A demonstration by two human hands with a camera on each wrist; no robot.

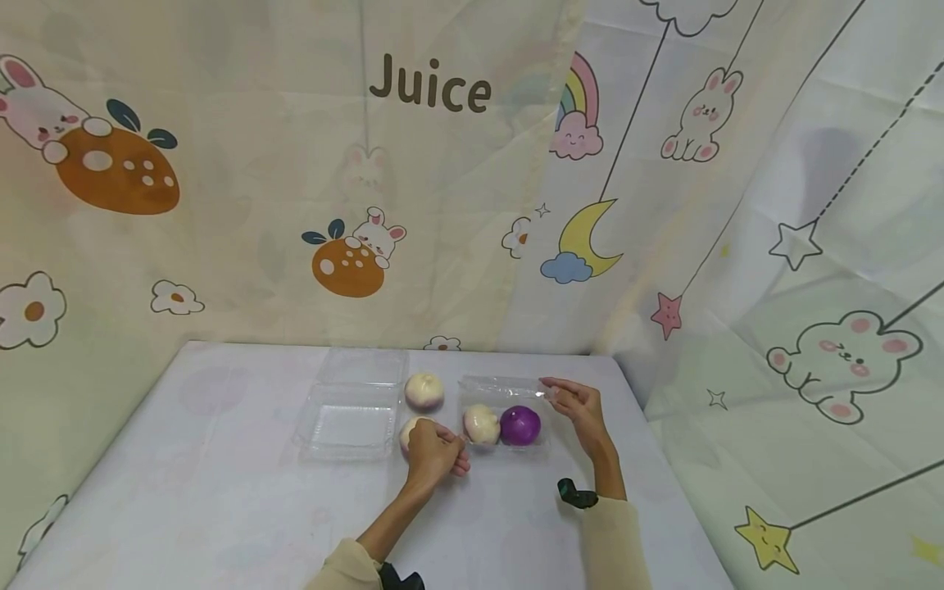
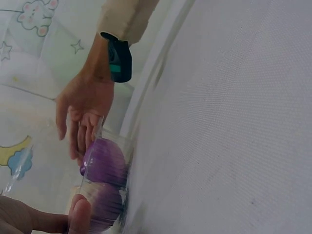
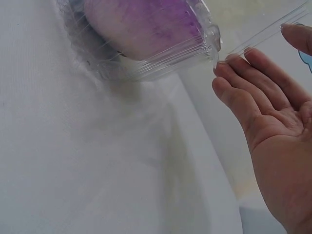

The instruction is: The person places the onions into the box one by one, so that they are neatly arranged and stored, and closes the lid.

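My left hand [image 1: 435, 452] curls over a pale bun [image 1: 408, 433] on the white table, just left of a clear plastic box [image 1: 505, 383]. That box holds a white bun [image 1: 482, 424] and a purple bun [image 1: 519, 425]. My right hand [image 1: 578, 407] is at the box's right side, its straight fingertips [image 3: 234, 61] touching the edge of the raised clear lid [image 3: 263, 34], thumb apart. The left wrist view shows the purple bun [image 2: 105, 161] through the box wall, the right hand [image 2: 83, 105] beyond it and my left thumb [image 2: 80, 212] at the bottom.
A second clear box [image 1: 350, 410] lies open with nothing in it to the left. Another pale bun [image 1: 424, 391] sits on the table [image 1: 221, 492] between the boxes. Printed curtains hang behind and to the right.
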